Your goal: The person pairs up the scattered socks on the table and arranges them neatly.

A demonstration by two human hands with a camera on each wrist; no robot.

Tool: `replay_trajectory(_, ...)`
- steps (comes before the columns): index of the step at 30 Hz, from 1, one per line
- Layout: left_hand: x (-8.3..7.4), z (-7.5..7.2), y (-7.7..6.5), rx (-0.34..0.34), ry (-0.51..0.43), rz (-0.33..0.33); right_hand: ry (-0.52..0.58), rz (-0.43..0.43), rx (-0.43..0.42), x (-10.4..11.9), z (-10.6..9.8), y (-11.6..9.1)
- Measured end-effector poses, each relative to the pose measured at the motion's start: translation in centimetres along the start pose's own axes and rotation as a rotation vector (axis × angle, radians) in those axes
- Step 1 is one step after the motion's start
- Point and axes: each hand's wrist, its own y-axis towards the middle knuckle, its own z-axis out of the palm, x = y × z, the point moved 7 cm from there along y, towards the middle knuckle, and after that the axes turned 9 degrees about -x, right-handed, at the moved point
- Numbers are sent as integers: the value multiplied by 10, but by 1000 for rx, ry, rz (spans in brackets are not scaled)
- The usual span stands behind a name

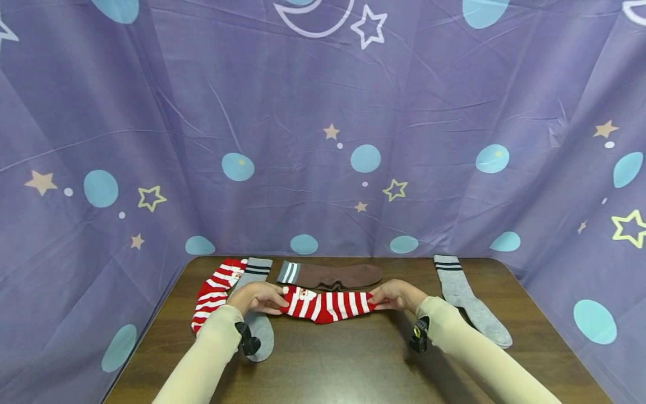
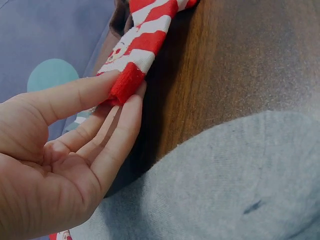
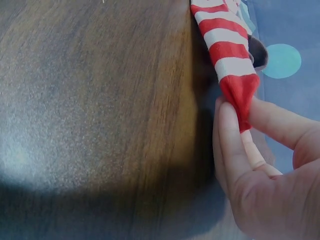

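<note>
A red and white striped sock [image 1: 328,306] with a Santa face stretches sideways between my two hands, held over the table. My left hand [image 1: 259,297] pinches its red cuff [image 2: 129,82] between thumb and fingers. At the other end my right hand [image 1: 396,295] pinches the red toe [image 3: 241,95]. Right behind the held sock lies a brown sock [image 1: 338,275] with a grey, white-striped cuff. Beneath my left wrist is a grey sock [image 1: 262,336], partly hidden by the hand and sleeve.
Another red and white striped sock [image 1: 211,294] lies at the table's left, beside the grey one. A second grey sock [image 1: 461,286] with dark cuff stripes lies at the right, partly behind my right forearm. A purple patterned curtain [image 1: 303,112] hangs around the wooden table [image 1: 343,370].
</note>
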Motion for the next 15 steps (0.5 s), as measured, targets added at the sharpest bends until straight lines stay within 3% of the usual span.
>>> replay_trajectory(15,0,-6,7,-77,23,11,15,-60,-121,3,-2,-2)
